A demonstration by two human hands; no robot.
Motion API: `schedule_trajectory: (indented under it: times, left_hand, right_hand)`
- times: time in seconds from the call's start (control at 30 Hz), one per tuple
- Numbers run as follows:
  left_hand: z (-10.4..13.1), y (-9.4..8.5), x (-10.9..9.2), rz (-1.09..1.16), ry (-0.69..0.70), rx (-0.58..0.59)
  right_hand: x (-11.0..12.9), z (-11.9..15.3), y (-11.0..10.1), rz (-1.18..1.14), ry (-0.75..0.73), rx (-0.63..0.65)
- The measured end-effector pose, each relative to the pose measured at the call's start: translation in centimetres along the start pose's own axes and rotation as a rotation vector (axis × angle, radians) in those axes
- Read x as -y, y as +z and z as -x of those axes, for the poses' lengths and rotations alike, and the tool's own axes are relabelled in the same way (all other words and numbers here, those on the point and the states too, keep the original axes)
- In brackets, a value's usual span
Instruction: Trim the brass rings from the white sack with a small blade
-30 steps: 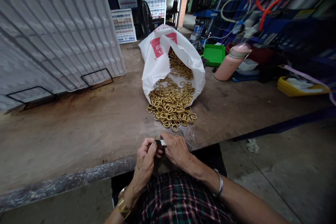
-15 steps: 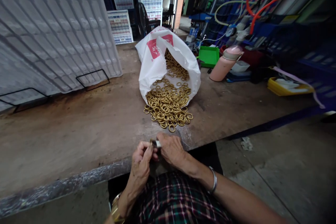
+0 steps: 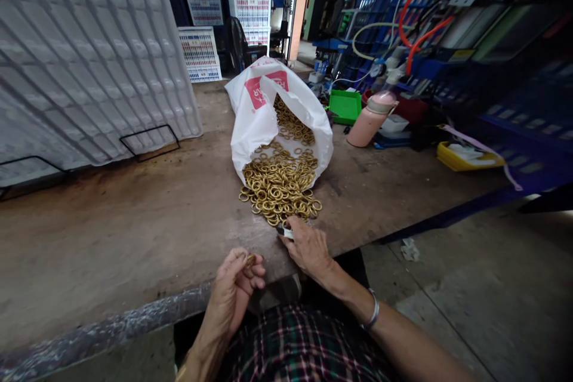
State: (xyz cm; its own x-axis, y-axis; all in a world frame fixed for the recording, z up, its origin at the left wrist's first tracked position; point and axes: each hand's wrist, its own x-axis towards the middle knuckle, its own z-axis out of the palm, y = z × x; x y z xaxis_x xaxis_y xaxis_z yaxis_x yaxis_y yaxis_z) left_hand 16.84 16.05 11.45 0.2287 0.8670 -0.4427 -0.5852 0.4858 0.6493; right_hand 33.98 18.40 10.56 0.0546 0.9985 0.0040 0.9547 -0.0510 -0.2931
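Note:
Near the table's front edge, my left hand [image 3: 237,280] pinches a brass-coloured ring [image 3: 249,259] between thumb and fingers, the other fingers loosely curled. My right hand [image 3: 308,249] grips a small tool with a white body and a dark tip [image 3: 287,233], mostly covered by the fingers; its exact kind is unclear. The tip points left, at the near edge of a heap of brass-coloured rings [image 3: 277,191]. These rings spill onto the table from the open mouth of a white plastic bag [image 3: 253,131] with red print, lying on its side.
A stack of ribbed translucent trays [image 3: 98,59] stands at left, with black wire supports at its foot. On the right are a pink bottle [image 3: 367,122], a green tray [image 3: 344,106] and a yellow tray [image 3: 468,158]. White crates [image 3: 197,51] stand behind.
My hands have come apart. The right one moved forward with the small tool to the heap's near edge, while the left still holds its ring, now lower and clear of the tool.

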Motion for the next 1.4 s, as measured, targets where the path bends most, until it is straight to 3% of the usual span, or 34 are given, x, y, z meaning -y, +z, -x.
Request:
schedule_trajectory:
  times: [0.17, 0.3, 0.43, 0.6, 0.77, 1.0, 1.2, 1.4]
  left_hand:
    - [-0.3, 0.1, 0.1, 0.131, -0.120, 0.023]
    - [-0.9, 0.2, 0.1, 0.114, -0.126, -0.019]
    - [-1.4, 0.5, 0.4, -0.109, 0.017, -0.011]
    - [-1.8, 0.6, 0.5, -0.505, 0.149, -0.023]
    - [-1.4, 0.3, 0.3, -0.639, 0.155, -0.067]
    - [-1.2, -0.2, 0.9, -0.860, 0.521, -0.056]
    - [-1.1, 0.2, 0.8, -0.753, 0.277, -0.050]
    - [-1.1, -0.2, 0.6, -0.679, 0.117, 0.057]
  right_hand:
    - [0.0, 0.0, 0.4, 0.055, 0.005, 0.012]
    - [-0.5, -0.1, 0.5, -0.070, -0.028, -0.003]
    - [-0.2, 0.1, -0.4, -0.460, -0.142, 0.035]
    - [1.3, 0.2, -1.3, -0.860, -0.256, 0.248]
    - [2.3, 0.2, -0.9, -0.976, -0.178, 0.275]
    - [3.2, 0.0, -0.6, -1.007, -0.063, 0.299]
    - [3.4, -0.6, 0.2, -1.000, -0.020, 0.212]
    - [3.5, -0.7, 0.4, -0.941, -0.093, 0.166]
